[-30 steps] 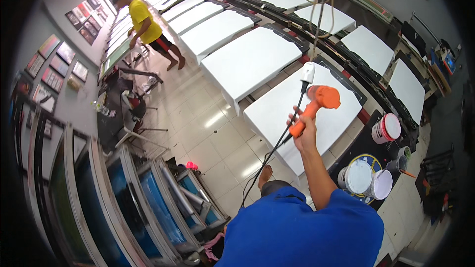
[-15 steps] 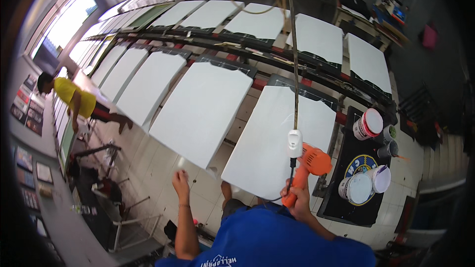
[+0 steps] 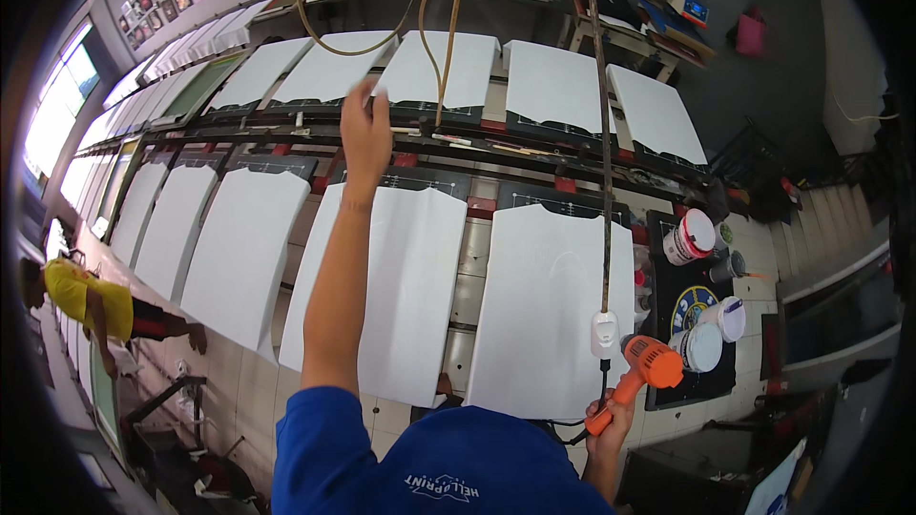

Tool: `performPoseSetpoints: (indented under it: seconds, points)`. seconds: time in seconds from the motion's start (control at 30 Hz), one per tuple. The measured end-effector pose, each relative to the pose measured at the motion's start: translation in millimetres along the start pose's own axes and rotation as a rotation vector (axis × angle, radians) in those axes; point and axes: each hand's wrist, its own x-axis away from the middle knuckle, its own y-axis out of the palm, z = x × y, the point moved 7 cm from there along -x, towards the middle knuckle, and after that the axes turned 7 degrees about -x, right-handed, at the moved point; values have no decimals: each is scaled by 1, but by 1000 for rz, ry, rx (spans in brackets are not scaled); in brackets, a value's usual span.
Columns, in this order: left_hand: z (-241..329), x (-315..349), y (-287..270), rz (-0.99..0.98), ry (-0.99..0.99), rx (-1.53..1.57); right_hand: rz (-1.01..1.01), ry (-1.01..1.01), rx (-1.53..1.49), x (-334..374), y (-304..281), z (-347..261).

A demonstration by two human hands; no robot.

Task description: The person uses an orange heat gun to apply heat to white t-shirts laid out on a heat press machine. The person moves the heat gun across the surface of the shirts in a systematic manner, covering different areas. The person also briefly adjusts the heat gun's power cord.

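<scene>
My right hand (image 3: 613,420) is closed around the handle of an orange heat gun (image 3: 655,362), its body turned toward the right. Its black cable runs up to a white socket (image 3: 605,334) hanging at the end of a long, thin pole or cord (image 3: 605,181). My left arm is stretched forward over the white cloth panel (image 3: 401,296) in front of me. Slightly blurred, my left hand (image 3: 365,138) is raised with fingers apart and nothing visible in it, close to the hanging tan hoses (image 3: 448,48). Beside the heat gun, another white cloth panel (image 3: 544,305) lies on a dark board.
Rows of boards with white panels (image 3: 239,248) extend left. Paint tubs (image 3: 695,348) and a red-rimmed bucket (image 3: 689,236) stand on a black board (image 3: 658,391) at right. A person in a yellow shirt (image 3: 86,296) bends at the far left. A rail (image 3: 534,154) runs between rows.
My left hand has moved up and forward from near my body to over the rail. My right hand and heat gun sit lower and farther right. The whole view has shifted.
</scene>
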Motion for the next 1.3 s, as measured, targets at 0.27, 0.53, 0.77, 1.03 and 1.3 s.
performPoseSetpoints:
  seconds: [0.27, 0.53, 0.77, 1.03, 1.3]
  points:
    - [-54, -145, 129, -107, 91, -468, 109, -109, 35, 51, 17, 17]
    - [-55, -44, 233, -1119, -225, 1, 153, -200, 75, 77, 23, 8]
    - [100, 49, 139, -1265, 12, 878, 115, -178, 57, 65, 14, -1]
    - [83, 92, -149, -230, -94, -55, -89, 4, 80, 31, -22, -10]
    - [299, 133, -304, 60, 116, -159, -372, 28, 367, 1, -46, -25]
